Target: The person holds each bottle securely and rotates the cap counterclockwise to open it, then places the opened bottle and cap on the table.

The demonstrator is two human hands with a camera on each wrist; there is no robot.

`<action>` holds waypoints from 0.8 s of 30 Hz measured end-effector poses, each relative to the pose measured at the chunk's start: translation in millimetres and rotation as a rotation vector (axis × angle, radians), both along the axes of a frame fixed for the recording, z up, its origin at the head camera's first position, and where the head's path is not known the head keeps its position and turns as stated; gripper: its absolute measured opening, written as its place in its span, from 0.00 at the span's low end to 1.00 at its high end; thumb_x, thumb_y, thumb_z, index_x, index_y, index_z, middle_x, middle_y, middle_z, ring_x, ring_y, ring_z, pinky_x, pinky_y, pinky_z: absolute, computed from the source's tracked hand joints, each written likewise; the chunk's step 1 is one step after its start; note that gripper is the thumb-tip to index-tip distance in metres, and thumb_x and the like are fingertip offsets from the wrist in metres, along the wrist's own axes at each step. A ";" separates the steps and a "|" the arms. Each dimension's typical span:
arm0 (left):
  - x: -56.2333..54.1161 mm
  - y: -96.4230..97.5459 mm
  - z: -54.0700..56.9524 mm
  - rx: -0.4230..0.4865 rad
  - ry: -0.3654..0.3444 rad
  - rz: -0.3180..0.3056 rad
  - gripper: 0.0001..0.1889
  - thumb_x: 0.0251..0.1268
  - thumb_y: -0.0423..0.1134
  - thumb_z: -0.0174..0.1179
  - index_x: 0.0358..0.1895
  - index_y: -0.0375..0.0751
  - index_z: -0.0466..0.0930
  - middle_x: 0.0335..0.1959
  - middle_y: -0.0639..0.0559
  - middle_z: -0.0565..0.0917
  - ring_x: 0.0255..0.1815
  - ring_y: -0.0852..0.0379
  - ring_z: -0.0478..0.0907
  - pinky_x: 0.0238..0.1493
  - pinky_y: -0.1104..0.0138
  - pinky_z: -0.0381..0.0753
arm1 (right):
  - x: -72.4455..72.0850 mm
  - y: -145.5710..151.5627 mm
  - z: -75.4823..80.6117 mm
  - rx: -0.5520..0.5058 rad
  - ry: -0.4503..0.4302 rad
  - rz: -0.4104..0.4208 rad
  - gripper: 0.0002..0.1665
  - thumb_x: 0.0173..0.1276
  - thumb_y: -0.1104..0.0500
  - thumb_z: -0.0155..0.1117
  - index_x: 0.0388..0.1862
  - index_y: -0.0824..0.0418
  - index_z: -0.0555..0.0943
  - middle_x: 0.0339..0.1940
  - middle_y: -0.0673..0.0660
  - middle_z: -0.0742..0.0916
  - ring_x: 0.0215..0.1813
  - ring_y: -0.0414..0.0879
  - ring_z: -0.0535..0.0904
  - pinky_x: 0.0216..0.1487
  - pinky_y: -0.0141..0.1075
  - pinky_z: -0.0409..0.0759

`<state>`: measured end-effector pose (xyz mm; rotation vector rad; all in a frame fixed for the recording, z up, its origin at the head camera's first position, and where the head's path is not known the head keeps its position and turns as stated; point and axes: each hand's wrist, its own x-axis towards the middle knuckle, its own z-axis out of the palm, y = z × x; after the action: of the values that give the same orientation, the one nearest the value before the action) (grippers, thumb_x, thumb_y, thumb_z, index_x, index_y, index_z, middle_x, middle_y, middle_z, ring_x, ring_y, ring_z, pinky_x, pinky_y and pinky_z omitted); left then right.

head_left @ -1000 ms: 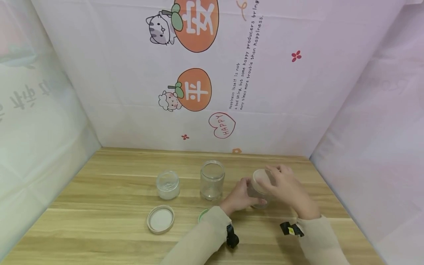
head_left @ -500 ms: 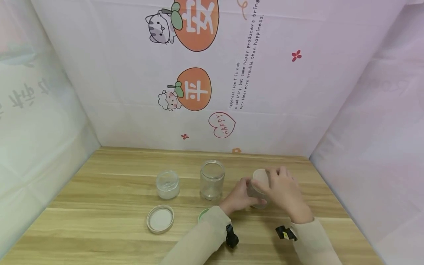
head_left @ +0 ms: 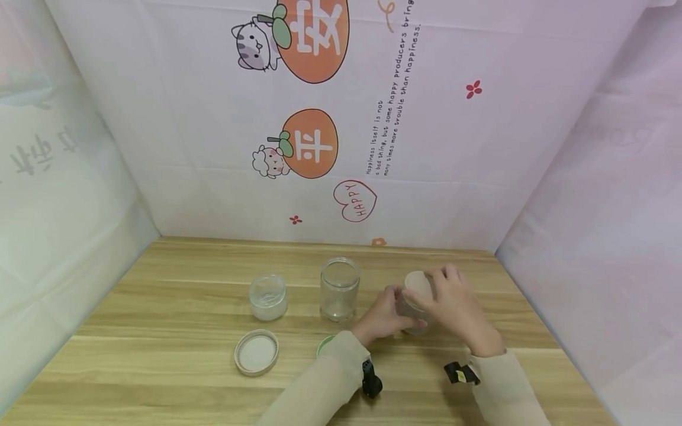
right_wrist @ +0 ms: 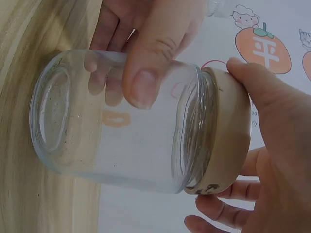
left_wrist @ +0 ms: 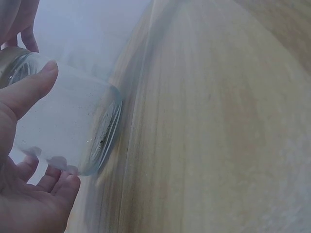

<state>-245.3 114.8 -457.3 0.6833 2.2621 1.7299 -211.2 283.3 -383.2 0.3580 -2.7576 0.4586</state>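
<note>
At the right of the table, in the head view, my left hand (head_left: 385, 316) grips the side of a clear glass jar (right_wrist: 131, 145), thumb on the near side and fingers behind. My right hand (head_left: 459, 310) holds the beige lid (right_wrist: 229, 131) that sits on the jar's mouth, with the thumb on one edge and fingers curled round the other. In the right wrist view the lid covers the threaded neck, and the glass shows through below it. The left wrist view shows the jar's base (left_wrist: 107, 133) close to the wood.
A taller open glass jar (head_left: 339, 291) and a short open glass jar (head_left: 268, 299) stand to the left. A pale lid (head_left: 257, 353) lies in front of the short one. A green-rimmed lid (head_left: 323, 343) is partly hidden by the left sleeve. Cloth walls enclose the table.
My right hand has turned and its wrist has shifted slightly left, with the fingers placed differently on the lid. My left hand and the jar have stayed in place.
</note>
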 end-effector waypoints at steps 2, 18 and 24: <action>-0.3 0.2 -0.3 -0.005 0.007 0.002 0.42 0.54 0.45 0.77 0.68 0.38 0.63 0.60 0.50 0.71 0.63 0.50 0.71 0.64 0.57 0.71 | -0.4 1.5 0.1 -0.009 -0.008 0.010 0.47 0.65 0.30 0.64 0.62 0.69 0.77 0.51 0.66 0.75 0.51 0.61 0.71 0.48 0.56 0.73; -1.2 -0.2 -0.4 -0.026 0.010 -0.003 0.43 0.55 0.46 0.77 0.69 0.38 0.62 0.61 0.51 0.71 0.64 0.53 0.70 0.66 0.57 0.70 | -7.2 19.5 0.9 -0.136 -0.115 0.170 0.40 0.67 0.42 0.69 0.71 0.62 0.73 0.60 0.64 0.72 0.58 0.59 0.66 0.48 0.55 0.75; 0.0 0.5 -1.0 -0.030 -0.014 0.015 0.45 0.53 0.47 0.78 0.70 0.38 0.61 0.61 0.51 0.70 0.64 0.52 0.69 0.66 0.56 0.69 | -8.5 25.6 1.6 -0.189 -0.122 0.283 0.37 0.66 0.52 0.71 0.71 0.63 0.73 0.65 0.65 0.73 0.59 0.61 0.70 0.49 0.56 0.78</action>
<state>-245.3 115.3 -458.3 0.6483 2.2848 1.6985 -219.7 308.9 -381.6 0.6977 -2.7580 0.8309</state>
